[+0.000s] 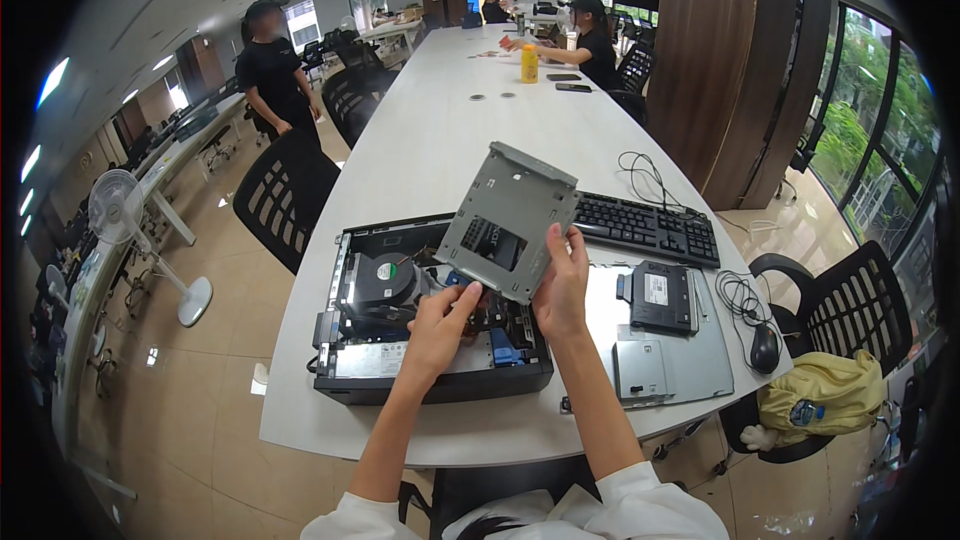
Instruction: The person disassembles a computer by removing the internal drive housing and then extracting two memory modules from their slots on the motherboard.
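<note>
Over the open desktop computer case (480, 383), the right hand (562, 285) is gripping a grey metal drive bracket (513, 202), its thumb pressing the face near the right edge. The left hand (438, 328) is reaching in low, its thumb meeting the bracket's lower edge; whether its fingers are closing on anything, I cannot tell. The bracket is tilting above the case, whose blower fan (385, 275) and blue plastic piece (503, 347) are showing.

To the right, a metal side panel (712, 340) is lying flat, carrying a black drive unit (660, 298) and a smaller metal plate (640, 368). A black keyboard (650, 228) is resting beyond it, and a wired mouse (764, 348) is sitting near the corner.

All of this is occupying one long, pale bench (400, 170), where a yellow bottle (529, 64) is standing farther up. Mesh chairs (285, 190) are lining it; one is bearing a yellow bag (820, 390). A white pedestal fan (117, 207) is standing on glossy tiles (220, 380), a person in black (270, 80) is standing left, and tall windows (870, 130) are showing greenery.
</note>
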A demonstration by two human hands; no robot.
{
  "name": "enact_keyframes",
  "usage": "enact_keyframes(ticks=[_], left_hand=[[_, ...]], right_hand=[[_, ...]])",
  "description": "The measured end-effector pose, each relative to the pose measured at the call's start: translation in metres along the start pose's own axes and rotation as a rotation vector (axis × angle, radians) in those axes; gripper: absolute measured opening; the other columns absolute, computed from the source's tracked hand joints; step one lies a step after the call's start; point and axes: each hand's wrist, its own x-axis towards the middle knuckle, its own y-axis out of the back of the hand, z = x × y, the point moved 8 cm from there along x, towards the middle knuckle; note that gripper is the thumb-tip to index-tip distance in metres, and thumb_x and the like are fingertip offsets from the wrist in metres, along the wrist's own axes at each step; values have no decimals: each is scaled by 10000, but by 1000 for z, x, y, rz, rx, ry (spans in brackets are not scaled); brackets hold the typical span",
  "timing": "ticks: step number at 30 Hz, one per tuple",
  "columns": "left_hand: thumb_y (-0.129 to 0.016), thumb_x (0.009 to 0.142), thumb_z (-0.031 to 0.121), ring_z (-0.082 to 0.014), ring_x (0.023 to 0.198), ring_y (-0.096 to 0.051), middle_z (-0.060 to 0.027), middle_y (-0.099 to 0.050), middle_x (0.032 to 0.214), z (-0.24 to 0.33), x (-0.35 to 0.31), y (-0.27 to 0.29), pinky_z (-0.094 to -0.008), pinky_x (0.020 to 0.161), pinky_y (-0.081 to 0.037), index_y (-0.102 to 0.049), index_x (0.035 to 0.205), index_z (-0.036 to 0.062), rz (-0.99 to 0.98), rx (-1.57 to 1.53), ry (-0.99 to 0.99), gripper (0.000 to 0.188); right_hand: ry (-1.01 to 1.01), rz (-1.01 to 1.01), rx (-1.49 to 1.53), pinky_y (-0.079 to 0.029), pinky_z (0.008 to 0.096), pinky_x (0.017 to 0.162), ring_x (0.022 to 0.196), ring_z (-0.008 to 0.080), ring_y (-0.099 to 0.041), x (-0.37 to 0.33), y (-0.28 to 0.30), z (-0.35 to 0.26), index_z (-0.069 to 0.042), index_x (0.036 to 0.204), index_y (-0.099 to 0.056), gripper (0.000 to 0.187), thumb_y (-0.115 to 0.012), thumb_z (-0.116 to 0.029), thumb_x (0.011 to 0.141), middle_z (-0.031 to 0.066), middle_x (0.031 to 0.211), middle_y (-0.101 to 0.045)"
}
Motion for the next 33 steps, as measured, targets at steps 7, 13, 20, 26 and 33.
enact_keyframes(ticks=[7, 13, 20, 26, 33], left_hand=[[-642, 1022, 209, -67, 825, -601, -21, -725, 939, 20, -5, -14, -225, 765, -458, -753, 1154, -1, -205, -498, 60, 272], [-674, 989, 141, -63, 820, -600, -10, -731, 961, 20, -1, -20, -219, 714, -458, -771, 1121, -8, -173, -450, -29, 222], [-723, 937, 141, -61, 782, -603, -41, -738, 839, 23, -14, 0, -245, 708, -470, -764, 1126, -9, -77, -190, -87, 245], [-726, 931, 152, -62, 797, -619, -34, -741, 846, 25, -21, 8, -230, 728, -471, -772, 1120, -7, -104, -257, -44, 252], [-674, 976, 161, -93, 945, -616, -24, -684, 962, 15, -1, 18, -251, 889, -467, -694, 1088, 4, -193, -502, 88, 195]], right_hand=[[11, -62, 5, -506, 376, 991, 1163, 176, -598, -3, -6, -4, -85, 1250, -494, 286, -551, -305, 1077, 73, 1223, -610], [-47, -131, 19, -480, 394, 1029, 1214, 197, -566, -9, -13, 1, -93, 1305, -475, 323, -542, -315, 1080, 81, 1280, -586], [54, -85, 9, -485, 390, 1014, 1191, 188, -574, -1, -2, -10, -92, 1282, -467, 314, -537, -324, 1082, 78, 1252, -587], [212, 105, 143, -571, 428, 974, 1105, 209, -594, 8, 23, -44, -76, 1291, -411, 334, -534, -305, 1082, 110, 1215, -546], [351, 344, 22, -567, 551, 979, 1170, 318, -635, 20, 98, -130, -16, 1365, -344, 428, -512, -295, 1087, 197, 1337, -532]])
